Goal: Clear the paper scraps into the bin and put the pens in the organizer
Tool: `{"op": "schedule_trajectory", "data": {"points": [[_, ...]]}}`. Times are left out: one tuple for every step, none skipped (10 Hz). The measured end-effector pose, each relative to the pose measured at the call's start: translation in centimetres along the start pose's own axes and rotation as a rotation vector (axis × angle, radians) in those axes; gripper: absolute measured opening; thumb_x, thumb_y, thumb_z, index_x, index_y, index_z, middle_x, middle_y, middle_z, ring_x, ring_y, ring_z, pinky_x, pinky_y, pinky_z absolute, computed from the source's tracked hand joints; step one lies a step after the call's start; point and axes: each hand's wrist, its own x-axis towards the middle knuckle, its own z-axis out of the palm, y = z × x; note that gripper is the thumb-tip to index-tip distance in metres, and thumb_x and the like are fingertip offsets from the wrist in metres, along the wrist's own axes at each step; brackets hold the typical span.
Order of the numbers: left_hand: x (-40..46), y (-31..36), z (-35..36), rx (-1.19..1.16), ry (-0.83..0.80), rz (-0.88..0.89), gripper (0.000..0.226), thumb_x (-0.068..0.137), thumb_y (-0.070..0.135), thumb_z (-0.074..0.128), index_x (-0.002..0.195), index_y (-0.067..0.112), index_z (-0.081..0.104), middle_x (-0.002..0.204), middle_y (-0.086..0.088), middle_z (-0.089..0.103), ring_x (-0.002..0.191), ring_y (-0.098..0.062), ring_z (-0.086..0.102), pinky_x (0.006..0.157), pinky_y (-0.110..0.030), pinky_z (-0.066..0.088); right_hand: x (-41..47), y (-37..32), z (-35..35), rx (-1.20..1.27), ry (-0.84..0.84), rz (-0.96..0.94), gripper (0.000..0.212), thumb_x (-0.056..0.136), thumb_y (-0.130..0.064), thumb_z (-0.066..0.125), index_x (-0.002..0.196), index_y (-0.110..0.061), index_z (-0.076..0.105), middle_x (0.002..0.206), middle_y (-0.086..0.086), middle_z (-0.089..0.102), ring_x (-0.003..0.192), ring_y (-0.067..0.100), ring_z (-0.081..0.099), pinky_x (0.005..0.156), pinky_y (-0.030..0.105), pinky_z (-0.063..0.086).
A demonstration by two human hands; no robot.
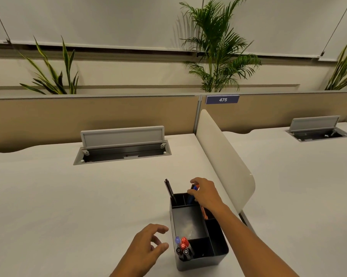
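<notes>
The fingers (191,191) of the right hand (205,193) curled round a blue pen with a red end (194,189), pinching it near the top while its lower part stood inside a rear compartment of the dark grey organizer (198,232). The right forearm reached in from the lower right, crossing above the organizer's right side. The left hand (146,248) hovered just beside the organizer's left wall, its fingers (160,229) spread and loosely bent, holding nothing; whether it touched the white surface (78,196) could not be told.

A black pen (169,189) leaned out of the rear left compartment, tilted toward the left. A cluster of markers (182,248) with blue, red and black caps stood in the near left corner compartment. Something orange (204,212) showed in a compartment on the right, partly hidden by the wrist. The large middle compartment held nothing that could be made out.

The organizer stood on the surface near its right edge, close to a rounded cream divider panel (226,156). Further back, a grey cable hatch (122,144) was set into the surface with its lid propped open. A tan partition (88,114) ran behind it, bearing a blue tag reading 475 (222,99). A second hatch (318,129) stood open on the neighbouring desk. A palm (216,47) and striped-leaved plants (53,74) rose behind the partition
</notes>
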Motion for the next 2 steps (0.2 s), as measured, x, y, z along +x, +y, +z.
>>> {"op": "schedule_trajectory", "data": {"points": [[0.8, -0.8, 0.4, -0.005, 0.002, -0.024, 0.032, 0.090, 0.028, 0.065, 0.111, 0.046, 0.048, 0.114, 0.023, 0.053, 0.091, -0.006, 0.062, 0.069, -0.009, 0.049, -0.4, 0.0, -0.9, -0.002, 0.066, 0.002, 0.045, 0.090, -0.035, 0.069, 0.130, -0.017, 0.059, 0.120, 0.004, 0.063, 0.101, 0.018, 0.061, 0.092, 0.034, 0.053], [1.6, -1.1, 0.8, -0.059, 0.075, -0.032, 0.030, 0.090, 0.030, 0.065, 0.111, 0.045, 0.049, 0.110, 0.021, 0.057, 0.088, -0.008, 0.062, 0.064, -0.008, 0.048, -1.0, -0.3, -2.7, 0.062, 0.241, 0.011, 0.045, 0.094, -0.049, 0.057, 0.130, -0.022, 0.058, 0.117, -0.001, 0.064, 0.101, 0.013, 0.059, 0.088, 0.028, 0.047]]}}
